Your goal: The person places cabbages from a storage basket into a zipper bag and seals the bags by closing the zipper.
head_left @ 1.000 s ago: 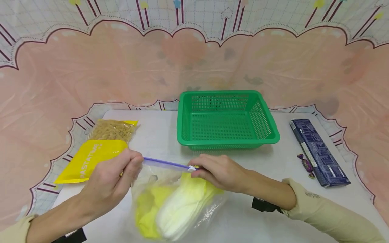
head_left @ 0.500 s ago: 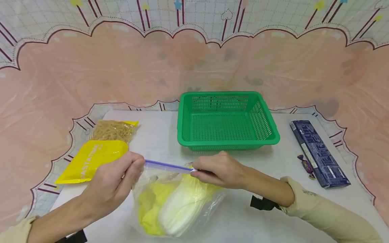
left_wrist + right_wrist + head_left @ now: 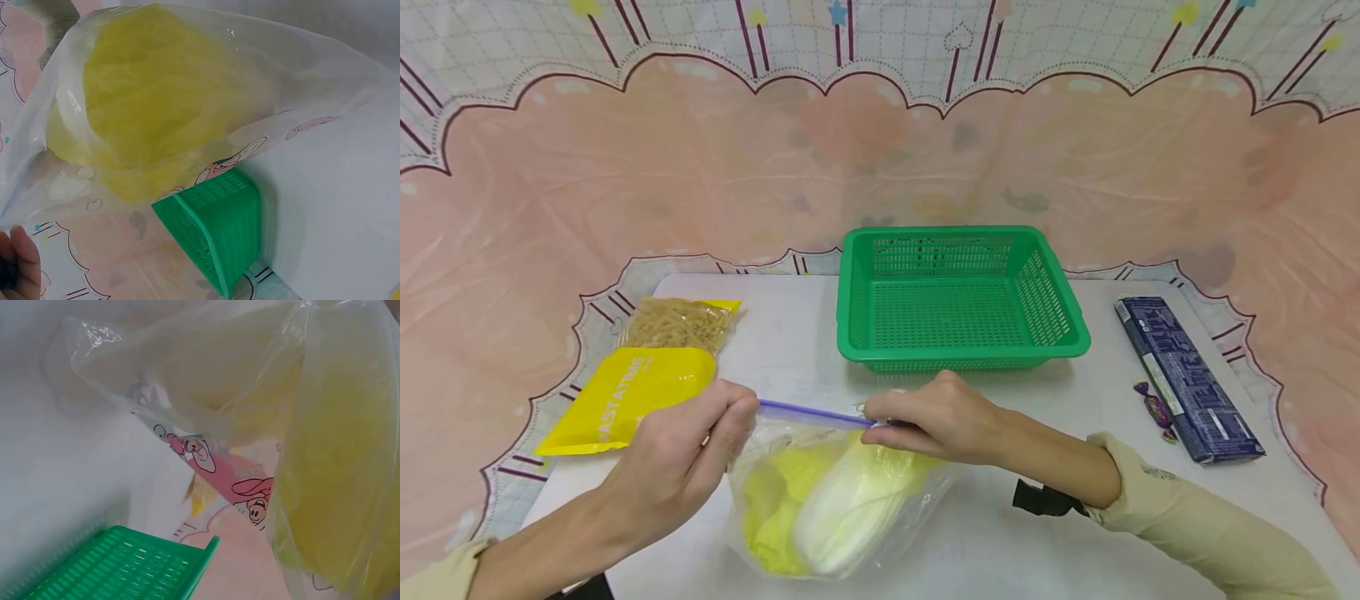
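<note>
While the left hand (image 3: 681, 454) pinched one end of the purple zip strip (image 3: 808, 412), the right hand (image 3: 943, 417) pinched the strip farther along, both sets of fingers closed on it. Below the strip hung the clear plastic bag (image 3: 835, 500), its bottom resting on the white table (image 3: 1000, 533) and holding a pale yellow cabbage (image 3: 838, 508). Just beyond the hands stood a green basket (image 3: 958, 296). A yellow pasta packet (image 3: 640, 379) lay to the left, a dark blue box (image 3: 1187, 379) and a wrapped sweet (image 3: 1153, 407) to the right.
</note>
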`<state>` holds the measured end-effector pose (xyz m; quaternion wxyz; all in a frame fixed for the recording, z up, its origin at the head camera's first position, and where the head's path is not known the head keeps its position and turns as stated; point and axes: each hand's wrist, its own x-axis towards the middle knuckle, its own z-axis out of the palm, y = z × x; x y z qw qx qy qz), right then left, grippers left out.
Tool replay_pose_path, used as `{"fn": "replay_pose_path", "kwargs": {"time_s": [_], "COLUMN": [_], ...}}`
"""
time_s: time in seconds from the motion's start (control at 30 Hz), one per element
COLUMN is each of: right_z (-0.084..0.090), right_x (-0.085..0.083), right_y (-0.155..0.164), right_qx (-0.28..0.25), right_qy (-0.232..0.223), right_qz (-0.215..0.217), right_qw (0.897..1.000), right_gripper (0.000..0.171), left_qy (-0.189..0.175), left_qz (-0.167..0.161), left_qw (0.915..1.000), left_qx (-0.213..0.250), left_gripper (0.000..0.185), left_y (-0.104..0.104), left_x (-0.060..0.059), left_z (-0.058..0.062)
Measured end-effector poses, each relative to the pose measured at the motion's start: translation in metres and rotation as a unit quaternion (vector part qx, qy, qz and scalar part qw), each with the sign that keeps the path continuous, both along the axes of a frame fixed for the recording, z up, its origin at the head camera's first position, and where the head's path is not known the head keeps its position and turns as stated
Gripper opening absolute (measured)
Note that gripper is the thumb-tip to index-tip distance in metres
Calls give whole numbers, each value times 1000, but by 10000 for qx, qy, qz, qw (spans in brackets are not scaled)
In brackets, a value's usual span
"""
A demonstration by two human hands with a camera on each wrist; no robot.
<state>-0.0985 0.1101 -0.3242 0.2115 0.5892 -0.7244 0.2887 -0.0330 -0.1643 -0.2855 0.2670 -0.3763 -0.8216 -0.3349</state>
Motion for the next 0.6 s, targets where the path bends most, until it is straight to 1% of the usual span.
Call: {"fn": "replay_pose_path", "kwargs": {"time_s": [0.17,0.3,0.4,0.5,0.6], "right_z": [-2,-2,-3,-5,-7], "right_x": [-2,-4,-5,-5,-6], "right_y": [-2,-1,2,6,11], "right_qx": [-5,-190,-275,-309,-384], "right_qy": [171,299,488,679,797], "right_qz": [149,200,141,103,88], "right_qw": [9997,9992,9983,9972,9960], "right_gripper": [28,27,27,25,23], "left_qy": [-56,154,440,499,523], "left_qz": [108,215,261,283,405], "left_qw": [9999,9996,9987,9983,9977], "left_qx": [-122,-27,55,62,122], "left_gripper": [29,34,37,39,39], "left_y": [-2,-5,-7,-9,-13], "left_x": [2,3,3,5,6], "left_z": [0,0,0,0,0]}}
